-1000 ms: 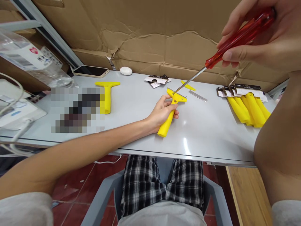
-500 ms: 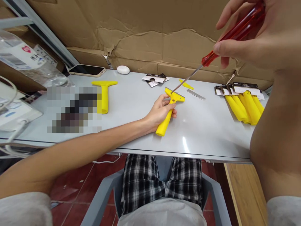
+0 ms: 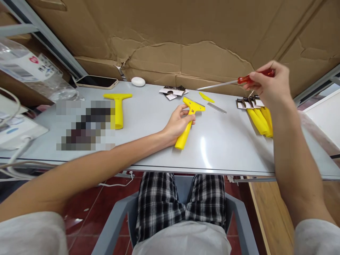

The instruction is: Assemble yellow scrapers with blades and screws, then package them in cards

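My left hand (image 3: 178, 122) is closed round the neck of a yellow scraper (image 3: 183, 138), its wide head tilted up and away from me. A metal strip shows along the head's edge. In my right hand (image 3: 271, 83) is a screwdriver (image 3: 243, 80) with a red handle, its shaft pointing left, above and apart from the scraper. Beyond the scraper lie a loose yellow strip-like piece (image 3: 206, 97) and a thin metal blade (image 3: 217, 108). Another yellow scraper (image 3: 119, 111) rests on the table to the left.
Several yellow handles with card tags (image 3: 257, 120) lie at the right, partly behind my right arm. Black and white cards (image 3: 171, 92), a white oval object (image 3: 138, 81) and a phone (image 3: 97, 81) line the back. A plastic bottle (image 3: 29, 67) stands left; cardboard (image 3: 183, 53) backs the table (image 3: 148, 106).
My right hand has drawn back from near my face and lowered, and the screwdriver tip has left the scraper head. The left hand still holds the scraper in nearly the same place.
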A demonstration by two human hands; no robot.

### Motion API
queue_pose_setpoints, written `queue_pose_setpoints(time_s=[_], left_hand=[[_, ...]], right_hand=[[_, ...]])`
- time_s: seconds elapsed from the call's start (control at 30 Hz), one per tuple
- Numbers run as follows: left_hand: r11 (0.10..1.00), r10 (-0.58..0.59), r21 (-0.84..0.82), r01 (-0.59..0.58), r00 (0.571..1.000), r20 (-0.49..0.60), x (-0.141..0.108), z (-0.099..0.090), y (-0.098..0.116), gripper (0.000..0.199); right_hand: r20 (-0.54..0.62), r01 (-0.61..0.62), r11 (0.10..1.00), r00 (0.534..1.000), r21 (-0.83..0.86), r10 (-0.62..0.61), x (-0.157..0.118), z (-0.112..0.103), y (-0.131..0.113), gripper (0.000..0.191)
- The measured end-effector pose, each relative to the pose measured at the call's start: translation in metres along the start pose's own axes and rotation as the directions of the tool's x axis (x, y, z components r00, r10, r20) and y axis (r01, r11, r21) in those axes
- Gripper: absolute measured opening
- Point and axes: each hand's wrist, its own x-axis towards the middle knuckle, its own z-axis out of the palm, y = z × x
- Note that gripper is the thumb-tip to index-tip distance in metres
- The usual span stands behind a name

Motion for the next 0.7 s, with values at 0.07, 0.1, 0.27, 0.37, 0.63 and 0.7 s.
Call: queue_pose_setpoints(time_s=[0.07,0.1,0.27,0.37,0.63,0.7], left_hand=[[0.999,0.033,0.036,-0.033,0.999,-0.01,0.002,-0.003,0.002,0.048],[0.998,0.047,0.051,-0.046,0.999,-0.013,0.002,-0.004,0.003,0.05],[0.996,0.041,0.075,-0.042,0.999,0.013,0.007,-0.01,0.008,0.087],[0.993,0.075,0.088,-0.08,0.995,0.065,0.013,-0.015,0.009,0.105],[0.97,0.161,0.16,-0.181,0.979,0.128,0.037,-0.028,0.008,0.08],[0.968,0.147,0.181,-0.173,0.978,0.15,0.042,-0.03,0.007,0.064]], right_hand=[[-0.058,-0.051,0.999,0.997,-0.004,0.051,-0.004,0.002,0.029,0.069],[-0.058,-0.085,0.996,0.995,-0.024,0.084,-0.007,0.003,0.041,0.07],[0.042,-0.203,0.971,0.977,-0.129,0.21,-0.021,0.006,0.062,0.063],[0.124,-0.132,0.93,0.975,-0.343,0.184,-0.025,-0.001,0.062,0.048],[0.347,0.15,0.733,0.93,-0.664,0.124,-0.026,-0.004,0.072,0.036],[0.354,0.155,0.73,0.927,-0.666,0.127,-0.027,-0.003,0.072,0.035]])
